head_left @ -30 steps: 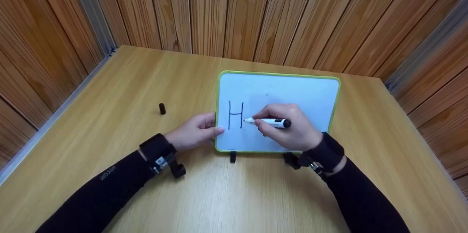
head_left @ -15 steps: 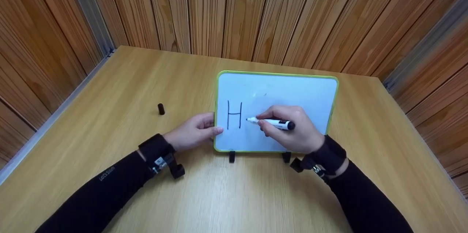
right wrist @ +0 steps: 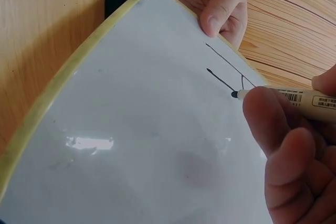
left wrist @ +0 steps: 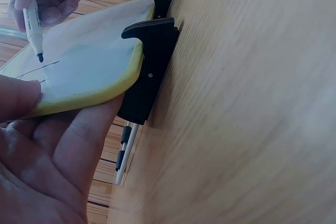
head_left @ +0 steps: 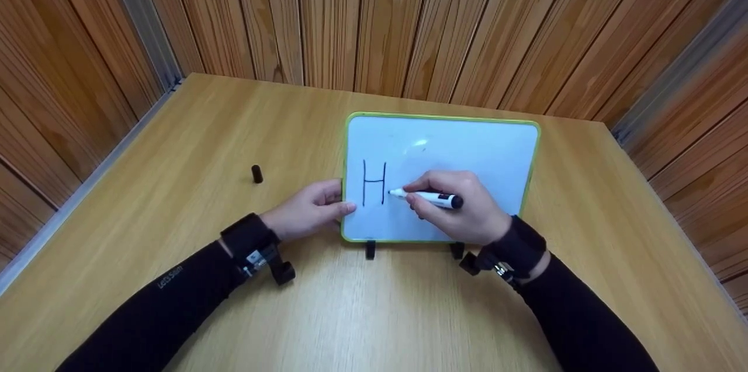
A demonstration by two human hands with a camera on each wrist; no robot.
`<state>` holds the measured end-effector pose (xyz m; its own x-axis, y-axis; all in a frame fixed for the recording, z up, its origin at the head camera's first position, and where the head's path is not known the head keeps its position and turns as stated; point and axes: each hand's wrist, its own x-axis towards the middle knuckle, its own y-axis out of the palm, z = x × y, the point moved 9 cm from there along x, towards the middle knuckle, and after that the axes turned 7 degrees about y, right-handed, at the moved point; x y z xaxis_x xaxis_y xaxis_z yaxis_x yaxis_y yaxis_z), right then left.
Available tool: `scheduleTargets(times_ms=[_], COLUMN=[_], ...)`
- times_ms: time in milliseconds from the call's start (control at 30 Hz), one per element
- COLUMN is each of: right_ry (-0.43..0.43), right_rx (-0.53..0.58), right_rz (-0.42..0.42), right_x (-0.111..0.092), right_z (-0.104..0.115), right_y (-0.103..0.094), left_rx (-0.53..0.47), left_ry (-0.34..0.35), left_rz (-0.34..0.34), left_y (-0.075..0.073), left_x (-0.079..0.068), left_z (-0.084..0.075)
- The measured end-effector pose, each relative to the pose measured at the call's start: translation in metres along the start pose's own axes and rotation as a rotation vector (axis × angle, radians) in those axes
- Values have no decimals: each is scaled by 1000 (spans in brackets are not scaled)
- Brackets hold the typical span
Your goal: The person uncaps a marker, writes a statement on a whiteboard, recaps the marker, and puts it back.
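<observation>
A whiteboard point(head_left: 374, 223) with a yellow-green frame leans on a black stand point(left wrist: 149, 72). A large black letter H point(head_left: 374, 181) is drawn on its left part. My left hand point(head_left: 307, 208) grips the board's left edge, thumb on the white face and fingers behind it. In my right hand point(head_left: 464, 205) a white marker point(head_left: 429, 197) with a black end is pinched between thumb and fingers. The marker's dark tip is just right of the H's right stroke, close over the board. A black marker cap point(head_left: 257, 174) lies on the table left of the board.
The wooden table point(head_left: 263, 325) reaches back to a wood-plank wall point(head_left: 327, 21), with similar panels on both sides. Black feet of the stand point(head_left: 370, 250) stick out below the board's lower edge. Each wrist wears a black strap point(head_left: 250, 233) with a small camera.
The right hand and marker shifted slightly right, then back left toward the H. The left hand keeps its grip on the board, and the H looks the same.
</observation>
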<state>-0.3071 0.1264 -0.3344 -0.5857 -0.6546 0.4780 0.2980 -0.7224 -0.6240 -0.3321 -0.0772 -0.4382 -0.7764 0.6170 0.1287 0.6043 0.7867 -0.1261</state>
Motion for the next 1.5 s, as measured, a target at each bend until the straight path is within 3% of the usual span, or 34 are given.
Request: scheduleTargets(times_ms=[267, 533, 967, 1233, 1500], right_ry=[15, 7, 111, 83, -3], right_rx=[-33, -31, -67, -63, -76], right_rz=[1, -17, -30, -60, -107], right_x=[0, 0, -1, -1, -1], right_z=[0, 0, -5, -4, 2], right_y=[1, -5, -11, -13, -15], left_rx=[-4, -20, -12, -11, 9], left_ry=[-15, 39, 24, 10, 17], left_rz=[-7, 13, 16, 6, 0], left_y=[0, 2, 2, 1, 1], left_x=[-1, 0, 0, -1, 0], left_z=[0, -4, -3, -2, -1])
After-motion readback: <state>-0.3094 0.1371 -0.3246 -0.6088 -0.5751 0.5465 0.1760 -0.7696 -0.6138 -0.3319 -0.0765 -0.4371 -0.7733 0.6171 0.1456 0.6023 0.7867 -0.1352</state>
